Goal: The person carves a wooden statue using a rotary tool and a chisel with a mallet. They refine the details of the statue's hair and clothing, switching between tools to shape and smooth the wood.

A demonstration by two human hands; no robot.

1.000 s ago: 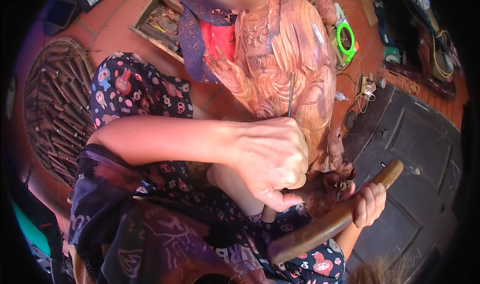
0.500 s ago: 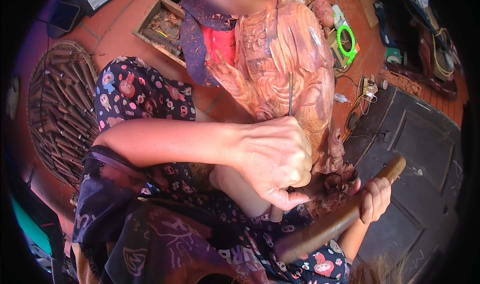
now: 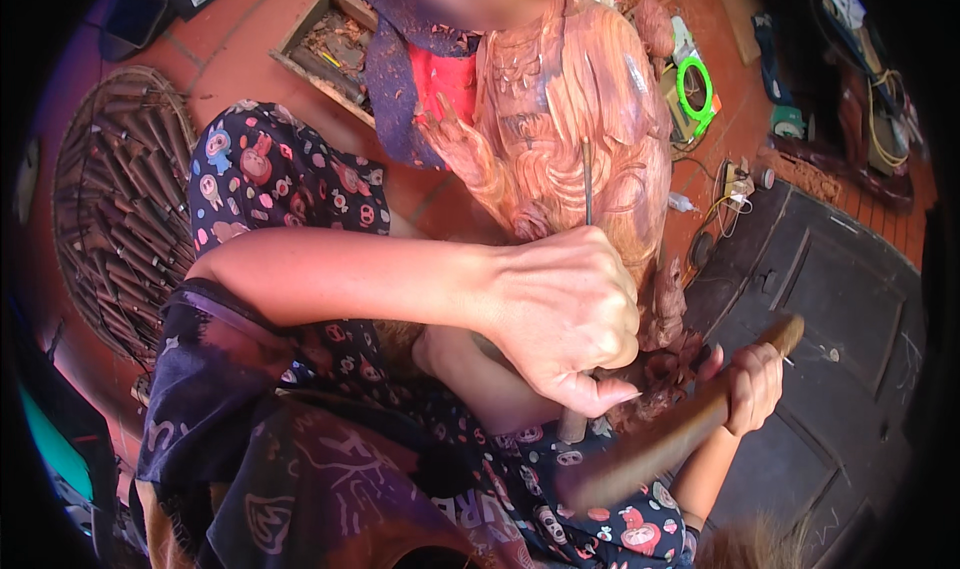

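Observation:
My left hand (image 3: 570, 314) is closed in a fist around a carving chisel (image 3: 588, 199). The chisel's thin metal shaft points away from me, its tip against the folds of a carved wooden statue (image 3: 560, 79). Below the fist, the butt of its wooden handle (image 3: 572, 426) sticks out. On the right, my right hand (image 3: 755, 389) grips a long wooden club-shaped mallet (image 3: 650, 444). The mallet slants down to the left, its thick, blurred end below the chisel butt and apart from it. Most of the chisel handle is hidden by my left hand.
A round woven basket (image 3: 72, 149) on the left holds many wooden-handled tools. A wooden box (image 3: 318, 87) with shavings lies beyond my knee. A green ring (image 3: 694, 97), cables and a power strip (image 3: 738, 184) lie right of the statue. A dark panelled board (image 3: 850, 299) fills the right.
My left hand and the chisel show slightly farther right in the picture. The mallet's thick end is a little higher and farther right. Both hands keep their grip.

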